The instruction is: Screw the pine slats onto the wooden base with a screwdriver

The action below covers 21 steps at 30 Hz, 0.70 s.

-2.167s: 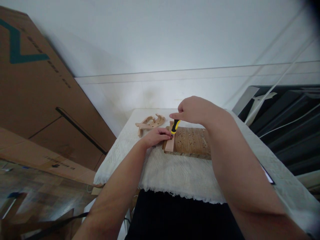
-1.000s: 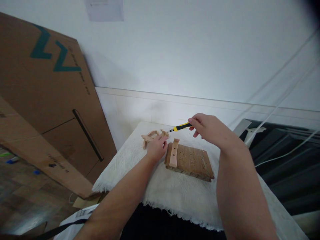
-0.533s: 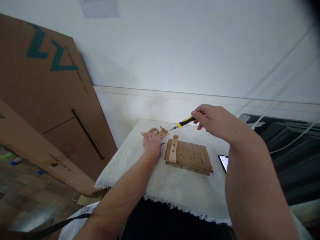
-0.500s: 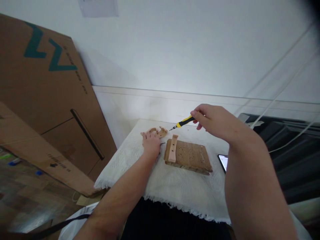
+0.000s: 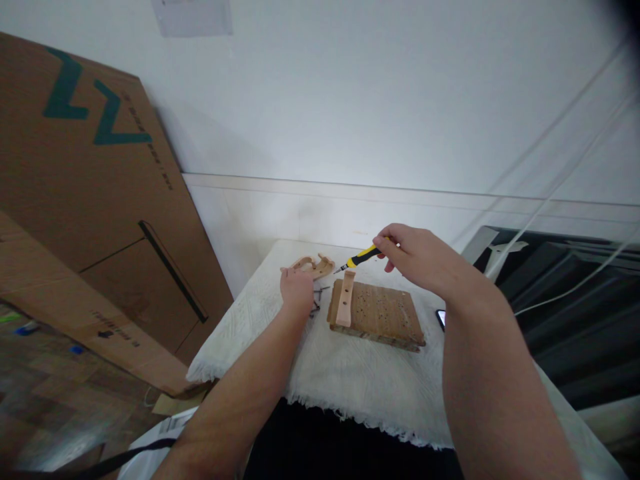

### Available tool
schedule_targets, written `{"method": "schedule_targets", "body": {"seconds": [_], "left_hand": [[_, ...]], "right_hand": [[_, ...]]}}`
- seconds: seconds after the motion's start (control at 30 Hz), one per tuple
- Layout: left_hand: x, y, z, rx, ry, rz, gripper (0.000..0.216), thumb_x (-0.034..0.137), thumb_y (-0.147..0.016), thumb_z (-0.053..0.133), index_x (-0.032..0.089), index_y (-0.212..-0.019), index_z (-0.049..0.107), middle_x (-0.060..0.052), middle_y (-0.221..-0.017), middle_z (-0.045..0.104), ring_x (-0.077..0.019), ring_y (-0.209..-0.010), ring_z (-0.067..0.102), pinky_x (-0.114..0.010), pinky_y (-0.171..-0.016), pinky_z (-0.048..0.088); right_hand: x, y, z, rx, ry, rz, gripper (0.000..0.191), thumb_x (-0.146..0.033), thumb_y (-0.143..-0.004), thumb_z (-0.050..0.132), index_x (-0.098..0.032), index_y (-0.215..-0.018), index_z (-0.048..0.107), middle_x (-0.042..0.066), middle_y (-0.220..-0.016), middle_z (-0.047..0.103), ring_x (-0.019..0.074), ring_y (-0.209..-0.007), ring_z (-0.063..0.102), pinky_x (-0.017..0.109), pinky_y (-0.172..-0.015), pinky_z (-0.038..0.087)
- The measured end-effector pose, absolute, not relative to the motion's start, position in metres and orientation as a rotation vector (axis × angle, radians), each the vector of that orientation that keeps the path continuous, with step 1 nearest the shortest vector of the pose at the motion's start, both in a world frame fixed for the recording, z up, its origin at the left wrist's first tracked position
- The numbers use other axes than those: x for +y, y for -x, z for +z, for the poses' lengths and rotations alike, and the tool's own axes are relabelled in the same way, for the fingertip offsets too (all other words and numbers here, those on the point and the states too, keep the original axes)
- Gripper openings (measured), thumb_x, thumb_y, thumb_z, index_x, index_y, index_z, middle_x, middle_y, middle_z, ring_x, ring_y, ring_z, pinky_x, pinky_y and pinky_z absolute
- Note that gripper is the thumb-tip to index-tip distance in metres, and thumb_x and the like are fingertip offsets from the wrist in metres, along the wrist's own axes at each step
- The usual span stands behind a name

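Note:
My right hand (image 5: 407, 257) is closed around a yellow-and-black screwdriver (image 5: 364, 256), its tip angled down to the left above the table. Under that tip, a light wooden strip with two dark holes (image 5: 346, 298) lies across the left end of a worn wooden block (image 5: 383, 310). My left hand (image 5: 296, 288) is low over the cloth with its fingers curled, beside the curved light wooden pieces (image 5: 323, 268). What its fingertips hold is hidden. Several dark screws (image 5: 319, 299) lie between this hand and the block.
A white fringed cloth (image 5: 360, 387) covers the table. A phone (image 5: 441, 319) lies partly behind my right forearm. A large cardboard box (image 5: 100, 193) stands at left, a white wall (image 5: 350, 100) behind. At right are black ribbed material (image 5: 575, 313) and a white cable (image 5: 535, 217).
My right hand and the screwdriver have moved slightly left and down, nearer the strip. My left hand's fingers, spread over the curved pieces before, have drawn in, uncovering more of the screws.

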<state>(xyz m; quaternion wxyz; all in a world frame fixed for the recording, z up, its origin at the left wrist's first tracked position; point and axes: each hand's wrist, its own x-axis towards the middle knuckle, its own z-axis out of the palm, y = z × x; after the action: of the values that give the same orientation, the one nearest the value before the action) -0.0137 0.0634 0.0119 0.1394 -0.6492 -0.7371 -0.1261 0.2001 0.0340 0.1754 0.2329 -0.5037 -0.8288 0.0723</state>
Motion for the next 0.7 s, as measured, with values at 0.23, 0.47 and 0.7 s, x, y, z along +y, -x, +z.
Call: {"method": "schedule_targets", "body": {"seconds": [0.23, 0.47, 0.7], "left_hand": [[0.064, 0.013, 0.012, -2.058, 2.019, -0.551, 0.033, 0.007, -0.091, 0.037, 0.013, -0.103, 0.067, -0.012, -0.107, 0.066, -0.0247, -0.107, 0.057, -0.042, -0.097, 0.044], [0.062, 0.012, 0.007, -2.115, 2.106, -0.663, 0.024, 0.007, -0.089, 0.044, 0.012, -0.098, 0.066, -0.014, -0.112, 0.061, -0.0228, -0.102, 0.057, -0.036, -0.092, 0.047], [0.061, 0.014, 0.007, -2.341, 2.071, -0.707, 0.031, 0.017, -0.086, 0.054, 0.008, -0.115, 0.060, -0.019, -0.113, 0.064, -0.0255, -0.102, 0.063, -0.035, -0.088, 0.050]], "right_hand": [[0.036, -0.199, 0.144, -1.991, 1.374, 0.474, 0.032, -0.046, -0.093, 0.041, -0.018, -0.100, 0.056, 0.007, -0.081, 0.069, 0.0143, -0.058, 0.063, 0.028, -0.054, 0.044], [0.053, -0.182, 0.091, -1.604, 1.160, 0.820, 0.044, -0.057, -0.083, 0.056, -0.017, -0.101, 0.056, 0.007, -0.091, 0.066, 0.0177, -0.072, 0.068, 0.029, -0.056, 0.053], [0.067, -0.175, 0.042, -1.508, 1.102, 0.943, 0.048, -0.059, -0.079, 0.062, -0.019, -0.104, 0.057, 0.005, -0.091, 0.069, 0.0193, -0.077, 0.068, 0.035, -0.066, 0.055]]}}
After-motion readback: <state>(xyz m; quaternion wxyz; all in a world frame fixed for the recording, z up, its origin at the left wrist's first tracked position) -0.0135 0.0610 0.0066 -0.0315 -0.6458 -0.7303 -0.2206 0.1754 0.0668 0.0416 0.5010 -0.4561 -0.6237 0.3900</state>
